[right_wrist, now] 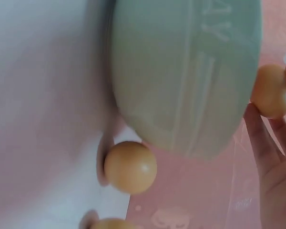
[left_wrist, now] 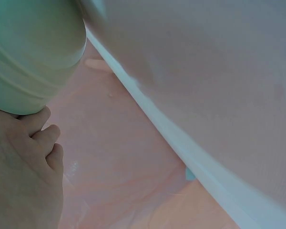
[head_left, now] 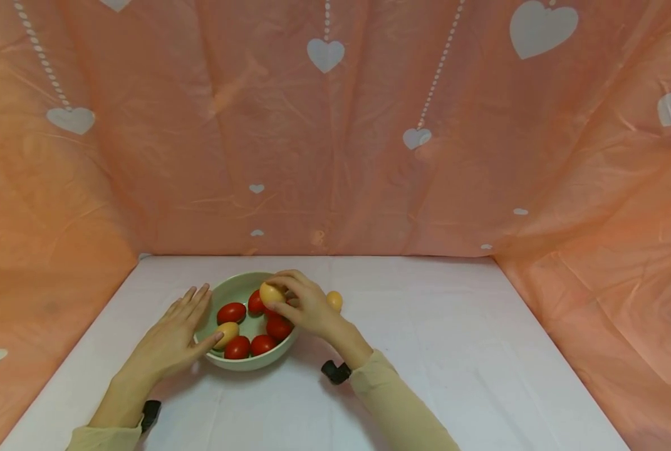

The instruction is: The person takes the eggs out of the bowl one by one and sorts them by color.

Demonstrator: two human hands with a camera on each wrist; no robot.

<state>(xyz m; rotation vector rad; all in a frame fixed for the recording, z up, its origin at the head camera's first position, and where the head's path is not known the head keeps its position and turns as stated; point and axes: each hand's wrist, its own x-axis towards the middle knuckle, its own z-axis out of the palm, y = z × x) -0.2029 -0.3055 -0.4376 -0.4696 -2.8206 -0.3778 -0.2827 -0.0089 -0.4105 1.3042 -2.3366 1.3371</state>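
Note:
A pale green bowl (head_left: 246, 363) stands on the white table, holding several glossy red tomato-like ovals (head_left: 231, 312) and a yellow egg-shaped object (head_left: 228, 333). My left hand (head_left: 168, 338) rests against the bowl's left side. Its fingers are extended along the outside, and the thumb reaches over the rim beside that yellow object. Over the right part of the bowl, my right hand (head_left: 307, 307) pinches another yellow egg-shaped object (right_wrist: 272, 90) between thumb and fingers. In the right wrist view, that hand's fingertips are at the bowl's rim.
Right of the bowl, partly behind my right hand, a yellow egg-shaped object (head_left: 334, 300) lies on the table (head_left: 425, 338). The right wrist view shows two there, one cut by the lower edge. Orange sheeting with pale hearts (head_left: 326, 55) surrounds the table at the back and sides.

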